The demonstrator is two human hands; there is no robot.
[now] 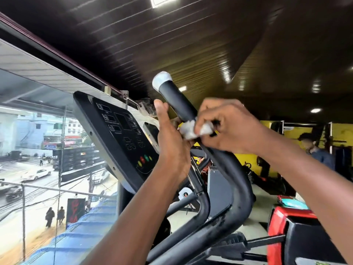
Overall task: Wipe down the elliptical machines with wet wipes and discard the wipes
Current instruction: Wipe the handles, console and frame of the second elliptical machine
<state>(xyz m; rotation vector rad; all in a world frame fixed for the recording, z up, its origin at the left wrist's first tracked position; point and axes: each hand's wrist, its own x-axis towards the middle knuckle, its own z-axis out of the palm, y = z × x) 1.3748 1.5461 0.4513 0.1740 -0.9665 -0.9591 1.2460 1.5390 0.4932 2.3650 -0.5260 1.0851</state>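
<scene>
Forearms up close. Right hand [227, 127] pinching wet wipe [193, 130] on handlebar grip [177, 104]; left hand [172, 138] gripping bar. Wipe bunched, could slip, miss upper grip.

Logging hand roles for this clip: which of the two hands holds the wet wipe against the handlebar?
The right hand: its fingers pinch the white wet wipe against the black handlebar. The left hand has no wipe and steadies the bar from the console side.
</scene>
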